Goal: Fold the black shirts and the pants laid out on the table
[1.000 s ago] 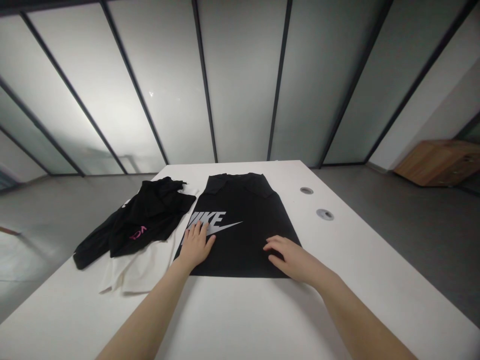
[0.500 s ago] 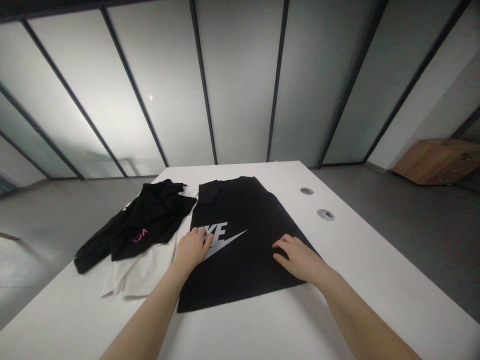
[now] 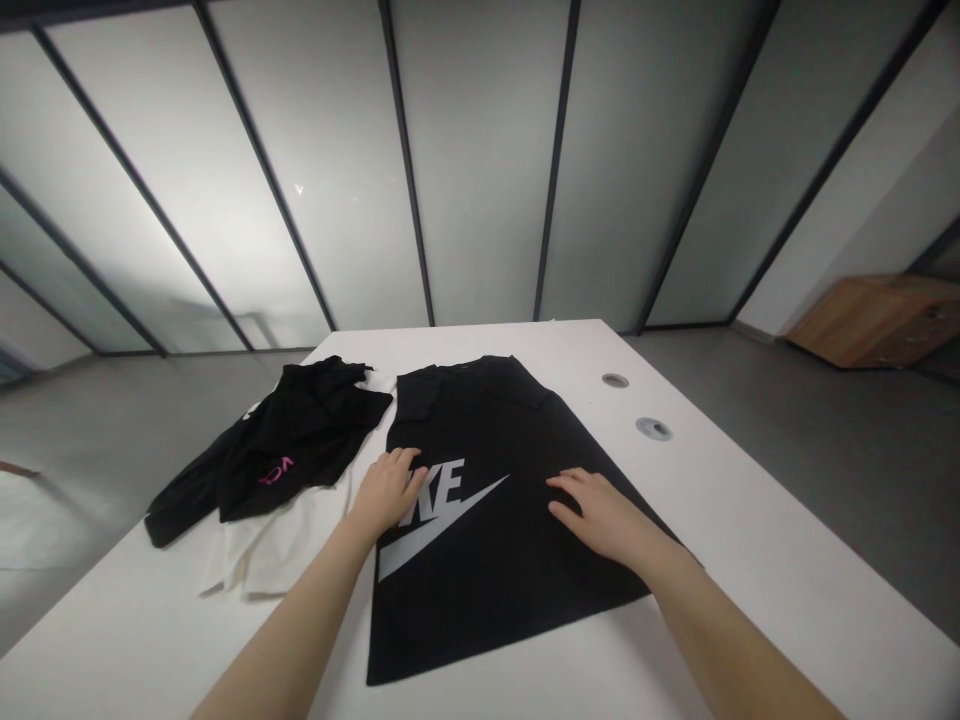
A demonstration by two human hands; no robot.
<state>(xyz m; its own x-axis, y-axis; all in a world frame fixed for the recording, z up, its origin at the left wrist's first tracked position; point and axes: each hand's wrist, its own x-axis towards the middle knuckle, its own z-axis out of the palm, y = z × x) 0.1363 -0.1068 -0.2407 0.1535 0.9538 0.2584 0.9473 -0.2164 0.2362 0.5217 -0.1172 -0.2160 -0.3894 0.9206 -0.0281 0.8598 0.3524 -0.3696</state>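
Observation:
A black T-shirt with a grey logo lies spread out on the white table, its collar end away from me and its hem nearest me. My left hand rests on the shirt's left edge, covering the first letters of the logo. Its fingers are stretched forward with the thumb apart. Near the shirt's right side, my right hand lies on the cloth with fingers extended and slightly bent, thumb apart. Neither hand grips a fold. The short sleeves are laid inward near the collar.
Left of the shirt is a heap of black clothing with pink lettering, lying over a white garment. Two round cable holes, a far one and a near one, are set in the white table. A wooden cabinet stands beyond, at right.
The T-shirt has slid toward me and its hem is closer, with more of the logo showing. Both hands stay in nearly the same place in view.

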